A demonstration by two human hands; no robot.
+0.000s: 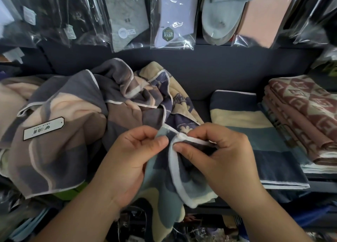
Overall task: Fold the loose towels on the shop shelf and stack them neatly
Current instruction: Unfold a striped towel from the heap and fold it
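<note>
Okay, left hand (127, 165) and right hand (224, 165) each pinched the white hem (173, 170) of the blue towel (160, 185), draped off the shelf (203, 104) edge; looked soft, light, limp, so I'd grip hem corners

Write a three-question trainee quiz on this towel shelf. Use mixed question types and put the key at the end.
1. True or false: the left hand and the right hand pinch the same teal-and-cream towel.
2. Fill in: the folded striped towel lies to the ___ of the red-brown patterned stack.
3. Choose: the paper tag lies on
A. the grey-and-peach loose towel
B. the folded striped towel
C. the red-brown patterned stack

Key: 1 true; 2 left; 3 A.
</note>
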